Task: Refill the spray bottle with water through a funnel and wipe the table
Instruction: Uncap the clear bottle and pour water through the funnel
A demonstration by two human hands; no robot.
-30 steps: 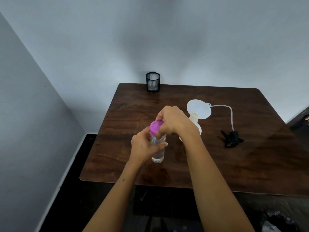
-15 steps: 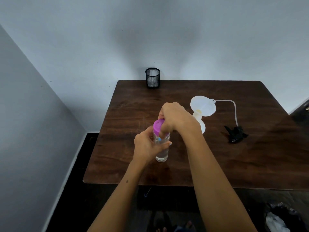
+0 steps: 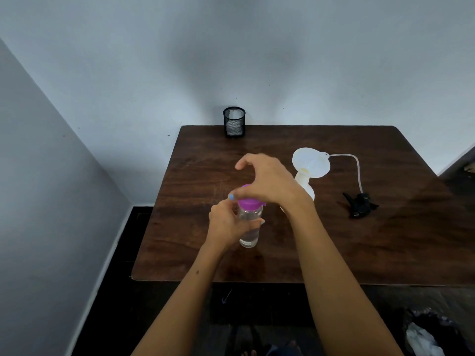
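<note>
A clear water bottle (image 3: 248, 227) with a purple cap (image 3: 248, 202) stands near the middle of the dark wooden table (image 3: 385, 253). My left hand (image 3: 226, 224) grips its body. My right hand (image 3: 267, 181) hovers over the cap with fingers lifted and loosely arched, thumb close to the cap's left edge. Behind my right wrist stands the white spray bottle (image 3: 304, 186) with a white funnel (image 3: 311, 163) in its neck. The black spray head (image 3: 359, 204) lies to the right, its clear tube (image 3: 358, 170) arching toward the funnel.
A black mesh cup (image 3: 234, 122) stands at the table's back edge against the wall. A grey wall runs along the left. On the floor at the lower right lies a dark bag with something white (image 3: 421, 335).
My right hand has let go of the purple cap and lifted its fingers off it. The left hand still holds the bottle. The camera has shifted a little.
</note>
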